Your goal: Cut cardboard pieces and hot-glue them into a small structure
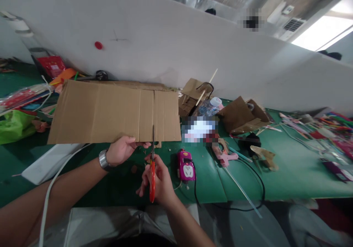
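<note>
A wide sheet of brown cardboard (pixel 116 110) with several vertical creases is held up over the green table. My left hand (pixel 124 151) grips its lower edge, thumb in front and fingers behind. My right hand (pixel 160 179) is closed around the red handles of a pair of scissors (pixel 152 180). The scissor blades point away from me and lie across the cardboard's lower edge, close to a vertical crease right of its middle. How far the cut runs into the sheet, if at all, I cannot make out.
A pink power strip (pixel 186 166) sits right of my hands. Beyond it lie a pink glue gun (pixel 224 156) with a black cable, a plastic bottle (pixel 209 107) and an opened cardboard box (pixel 244 116). A white cable (pixel 52 188) crosses my left forearm. Colourful craft sticks (pixel 336 129) lie far right.
</note>
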Motion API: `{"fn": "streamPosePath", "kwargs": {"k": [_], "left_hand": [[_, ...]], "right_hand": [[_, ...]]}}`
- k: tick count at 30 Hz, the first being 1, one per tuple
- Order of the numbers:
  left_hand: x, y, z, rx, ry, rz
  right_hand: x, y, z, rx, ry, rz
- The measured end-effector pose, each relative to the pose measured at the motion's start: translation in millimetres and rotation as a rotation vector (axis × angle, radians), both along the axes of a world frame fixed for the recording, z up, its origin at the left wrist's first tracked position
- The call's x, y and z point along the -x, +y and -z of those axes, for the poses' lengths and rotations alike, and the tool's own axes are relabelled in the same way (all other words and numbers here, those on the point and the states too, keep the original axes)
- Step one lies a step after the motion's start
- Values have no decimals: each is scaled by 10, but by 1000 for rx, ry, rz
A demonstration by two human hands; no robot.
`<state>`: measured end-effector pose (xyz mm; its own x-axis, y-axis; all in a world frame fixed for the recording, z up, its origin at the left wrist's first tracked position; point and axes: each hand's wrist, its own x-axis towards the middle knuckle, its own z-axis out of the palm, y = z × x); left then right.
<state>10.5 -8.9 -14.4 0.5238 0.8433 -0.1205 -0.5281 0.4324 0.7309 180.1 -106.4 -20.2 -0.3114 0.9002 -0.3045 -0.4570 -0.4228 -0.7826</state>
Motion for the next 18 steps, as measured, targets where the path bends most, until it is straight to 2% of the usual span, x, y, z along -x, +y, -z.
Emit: {"fn": "streamPosePath", "kwargs": {"k": [5,9,18], "left_hand": [[-12,-2,4,-43,23,9],[-17,-13,14,-44,75,30],[-8,-3,-55,-177,230,41]], "right_hand": [[11,-7,-13,-36,-37,19],[-24,-10,-92,-98,-83,13],[-64,4,-193,-33,-82,18]]}}
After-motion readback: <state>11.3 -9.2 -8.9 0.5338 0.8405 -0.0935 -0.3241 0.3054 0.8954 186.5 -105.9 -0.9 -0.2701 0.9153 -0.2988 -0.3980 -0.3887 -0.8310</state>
